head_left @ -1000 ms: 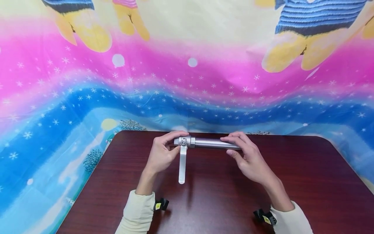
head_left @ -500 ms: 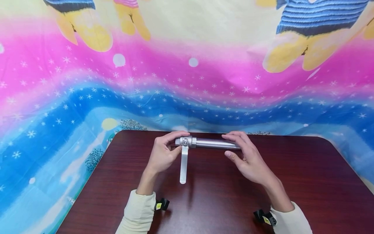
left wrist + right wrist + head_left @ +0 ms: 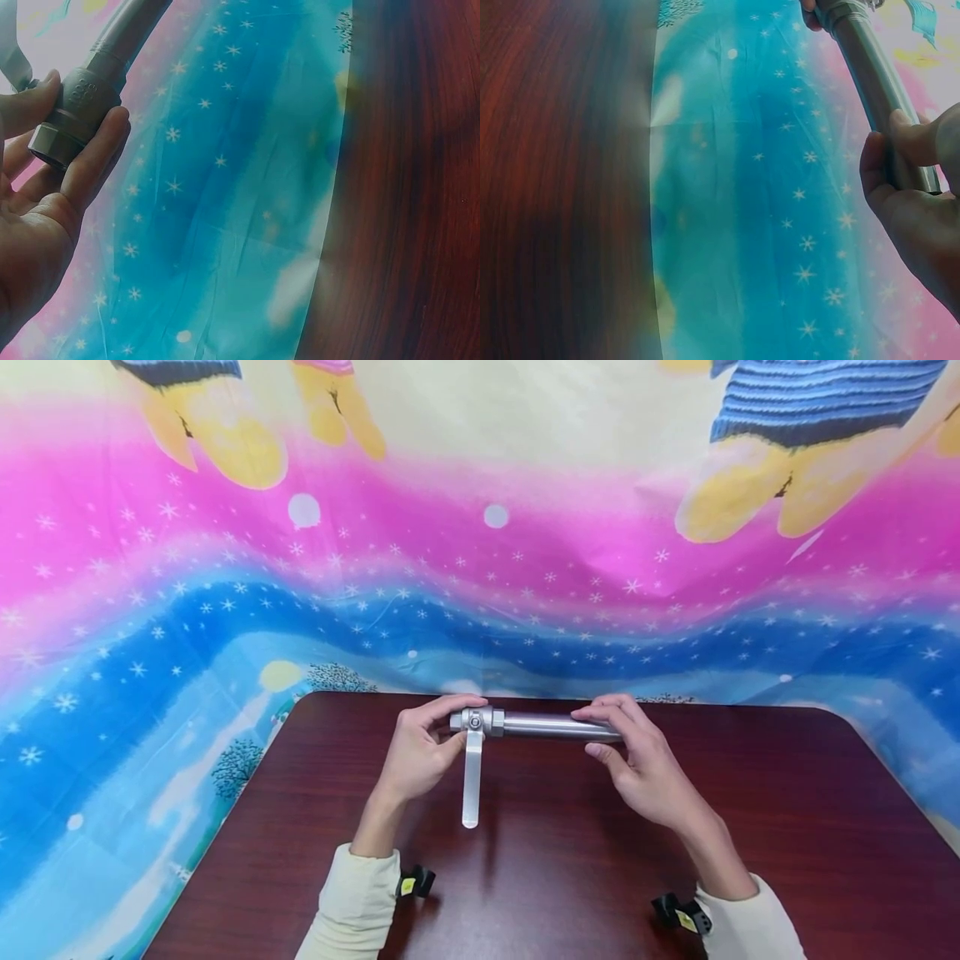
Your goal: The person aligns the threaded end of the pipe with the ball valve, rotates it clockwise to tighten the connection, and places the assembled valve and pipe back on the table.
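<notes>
In the head view a silver ball valve (image 3: 476, 722) is joined to a smooth metal pipe (image 3: 543, 725), held level above the table. Its flat lever handle (image 3: 472, 781) points toward me. My left hand (image 3: 420, 752) grips the valve body, thumb below and fingers over the top. The left wrist view shows the valve's open hex end (image 3: 56, 146) between the thumb and fingers. My right hand (image 3: 645, 768) holds the pipe's other end, its thumb (image 3: 915, 139) and fingers on opposite sides. That hand partly hides the pipe's end in the head view.
A dark red wooden table (image 3: 540, 877) lies under both hands. Behind it hangs a colourful printed cloth (image 3: 480, 577), reaching down past the table's far edge. Black wrist cameras (image 3: 416, 882) stick out from both pale sleeves (image 3: 352, 902).
My right thumb parted slightly from the pipe half a second ago and now lies against it again. My left hand keeps its grip on the valve, and the lever points the same way.
</notes>
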A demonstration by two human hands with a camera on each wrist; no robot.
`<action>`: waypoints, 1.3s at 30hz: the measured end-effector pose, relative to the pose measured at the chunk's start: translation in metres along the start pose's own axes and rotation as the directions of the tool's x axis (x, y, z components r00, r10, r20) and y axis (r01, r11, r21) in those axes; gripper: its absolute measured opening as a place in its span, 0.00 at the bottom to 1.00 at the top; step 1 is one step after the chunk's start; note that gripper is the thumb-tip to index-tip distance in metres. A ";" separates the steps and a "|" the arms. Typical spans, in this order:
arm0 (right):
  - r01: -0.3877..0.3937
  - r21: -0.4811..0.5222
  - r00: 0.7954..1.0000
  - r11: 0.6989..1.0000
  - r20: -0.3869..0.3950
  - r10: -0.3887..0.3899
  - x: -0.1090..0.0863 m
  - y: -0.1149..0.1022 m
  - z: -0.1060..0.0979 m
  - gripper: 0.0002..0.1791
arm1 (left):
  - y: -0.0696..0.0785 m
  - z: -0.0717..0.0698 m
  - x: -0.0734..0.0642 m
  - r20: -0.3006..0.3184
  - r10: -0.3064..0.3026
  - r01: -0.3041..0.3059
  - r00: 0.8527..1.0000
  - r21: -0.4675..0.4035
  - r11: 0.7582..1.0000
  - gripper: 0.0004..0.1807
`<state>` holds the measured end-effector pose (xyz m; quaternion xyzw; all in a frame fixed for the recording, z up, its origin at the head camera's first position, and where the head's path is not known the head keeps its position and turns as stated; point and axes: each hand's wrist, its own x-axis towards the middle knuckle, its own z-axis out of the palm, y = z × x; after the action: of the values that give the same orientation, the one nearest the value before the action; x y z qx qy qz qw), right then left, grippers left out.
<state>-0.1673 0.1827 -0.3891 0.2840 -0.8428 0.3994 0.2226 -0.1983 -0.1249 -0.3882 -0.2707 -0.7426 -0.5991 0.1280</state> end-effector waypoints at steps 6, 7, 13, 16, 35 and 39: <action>0.003 0.018 1.000 1.000 0.002 -0.003 0.001 0.001 0.000 0.29 | -0.001 0.000 0.000 -0.006 0.002 -0.002 1.000 -0.007 1.000 0.25; 0.005 0.021 1.000 1.000 0.000 -0.005 0.001 0.001 -0.001 0.29 | -0.001 0.000 0.000 -0.006 0.002 -0.002 1.000 -0.010 1.000 0.26; 0.028 0.048 1.000 0.998 0.000 -0.028 0.002 0.004 -0.002 0.29 | -0.001 0.000 0.001 -0.001 0.003 -0.003 1.000 -0.020 1.000 0.25; 0.025 0.060 0.999 0.998 0.019 -0.026 0.002 0.005 -0.003 0.29 | -0.001 -0.001 0.001 0.002 0.004 -0.004 1.000 -0.018 1.000 0.25; -0.039 0.000 0.999 0.999 0.010 0.039 0.000 -0.001 0.000 0.30 | 0.000 0.000 0.000 -0.003 -0.007 0.007 1.000 -0.024 1.000 0.25; -0.021 0.008 1.000 1.000 -0.004 0.021 0.001 0.000 0.001 0.29 | 0.001 -0.001 0.000 -0.001 0.001 -0.001 1.000 -0.024 1.000 0.25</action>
<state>-0.1681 0.1819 -0.3891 0.2753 -0.8435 0.4058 0.2192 -0.1981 -0.1255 -0.3876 -0.2721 -0.7350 -0.6082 0.1254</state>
